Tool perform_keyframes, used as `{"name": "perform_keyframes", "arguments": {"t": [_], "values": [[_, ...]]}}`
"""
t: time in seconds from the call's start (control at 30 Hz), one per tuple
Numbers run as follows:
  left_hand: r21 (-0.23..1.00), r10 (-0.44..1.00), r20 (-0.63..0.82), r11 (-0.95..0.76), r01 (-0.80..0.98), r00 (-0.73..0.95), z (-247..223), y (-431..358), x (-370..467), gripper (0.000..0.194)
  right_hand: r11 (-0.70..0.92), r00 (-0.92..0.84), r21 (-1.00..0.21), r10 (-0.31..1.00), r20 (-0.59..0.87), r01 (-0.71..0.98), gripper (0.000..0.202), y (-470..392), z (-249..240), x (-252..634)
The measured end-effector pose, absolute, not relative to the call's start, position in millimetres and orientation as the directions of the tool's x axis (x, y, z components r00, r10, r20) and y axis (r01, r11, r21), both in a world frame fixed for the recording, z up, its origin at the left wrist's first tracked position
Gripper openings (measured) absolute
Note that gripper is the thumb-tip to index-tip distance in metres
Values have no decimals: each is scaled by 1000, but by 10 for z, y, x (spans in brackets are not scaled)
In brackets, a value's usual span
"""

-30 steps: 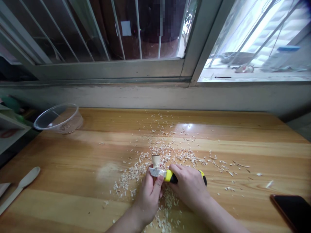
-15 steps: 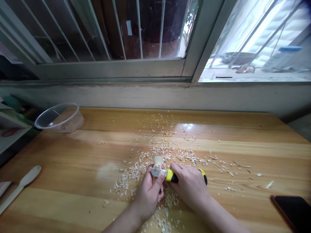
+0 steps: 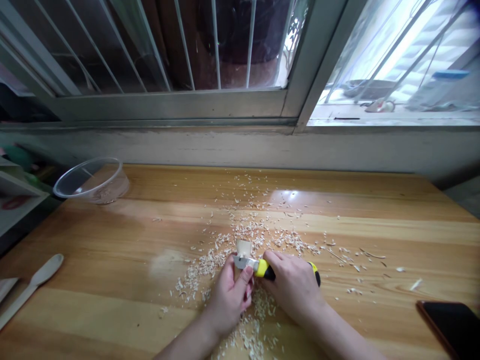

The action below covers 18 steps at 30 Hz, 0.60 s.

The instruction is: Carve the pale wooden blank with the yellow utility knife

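A pale piece of wood [image 3: 244, 248] stands up from the fingers of my left hand [image 3: 229, 296], which is closed around its lower part. My right hand [image 3: 294, 282] grips a yellow and black utility knife [image 3: 261, 269]. The knife's metal blade lies across the wood just above my left thumb, and the thumb touches the blade end. Curled wood shavings [image 3: 202, 270] are scattered on the table around and below both hands. The lower end of the wood is hidden in my left hand.
On the wooden table [image 3: 112, 240], a clear plastic bowl [image 3: 93, 185] stands at the back left. A wooden spoon [image 3: 39, 277] lies at the left edge, a dark phone [image 3: 452, 325] at the lower right. Behind the table is a barred window [image 3: 180, 107].
The knife blade has turned slightly and moved a little against the wood. Both hands keep their grips in nearly the same place.
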<state>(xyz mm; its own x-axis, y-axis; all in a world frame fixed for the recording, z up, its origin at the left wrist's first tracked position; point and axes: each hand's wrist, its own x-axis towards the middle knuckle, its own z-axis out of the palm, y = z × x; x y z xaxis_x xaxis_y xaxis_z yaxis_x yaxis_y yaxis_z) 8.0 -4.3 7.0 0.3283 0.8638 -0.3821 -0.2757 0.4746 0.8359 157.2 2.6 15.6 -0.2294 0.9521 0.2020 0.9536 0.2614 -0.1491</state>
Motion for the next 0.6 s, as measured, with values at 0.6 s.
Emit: {"name": "perform_keyframes", "arguments": {"t": [0.6], "values": [[813,843,-453,524,-254,289,133,-25,80,50,238,-207,-117,951,230,964,14,11,131,1562]]}}
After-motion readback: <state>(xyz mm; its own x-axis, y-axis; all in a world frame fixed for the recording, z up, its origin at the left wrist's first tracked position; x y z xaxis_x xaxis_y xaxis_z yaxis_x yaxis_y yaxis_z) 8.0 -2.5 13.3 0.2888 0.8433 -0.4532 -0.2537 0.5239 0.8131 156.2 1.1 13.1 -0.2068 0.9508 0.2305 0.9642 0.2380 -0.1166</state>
